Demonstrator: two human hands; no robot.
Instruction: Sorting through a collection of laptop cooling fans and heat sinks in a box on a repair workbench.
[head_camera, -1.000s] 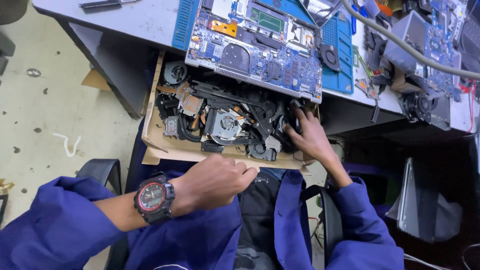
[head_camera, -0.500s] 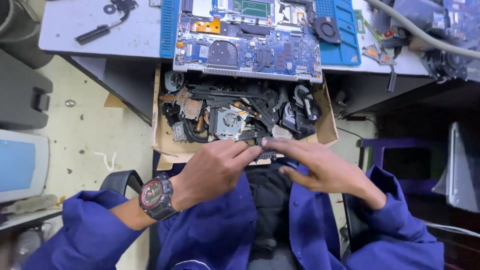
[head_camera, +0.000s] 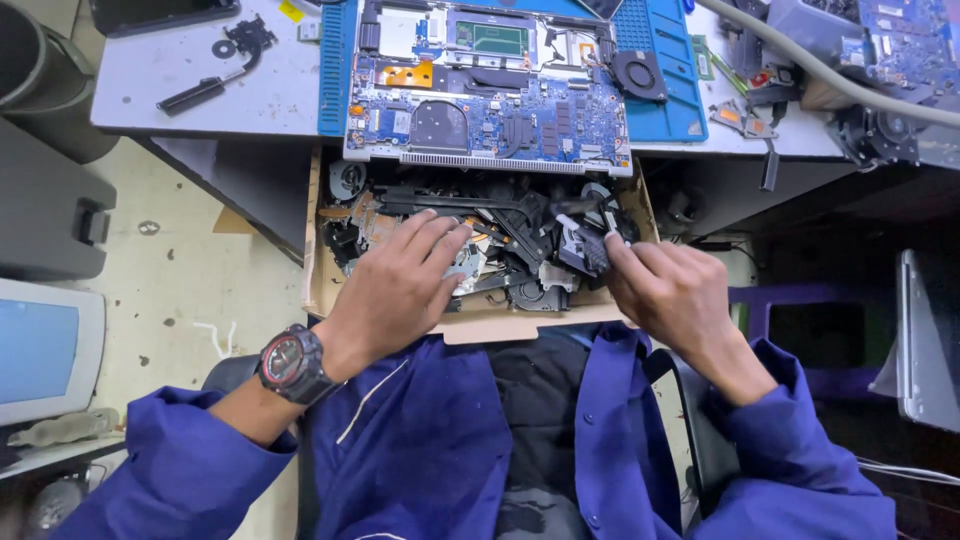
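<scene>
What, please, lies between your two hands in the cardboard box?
In the head view, black fan parts lie between the left hand and right hand, inside the cardboard box.

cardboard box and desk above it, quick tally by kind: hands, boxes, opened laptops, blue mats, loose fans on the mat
hands: 2, left hand and right hand
cardboard box: 1
opened laptop: 1
blue mat: 1
loose black fan on the mat: 1
total: 6

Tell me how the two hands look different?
The left hand lies flat, palm down, on the parts in the cardboard box; the right hand pinches a small black fan part. The left wrist wears a wristwatch; the right is bare. Both come from blue sleeves.
</scene>
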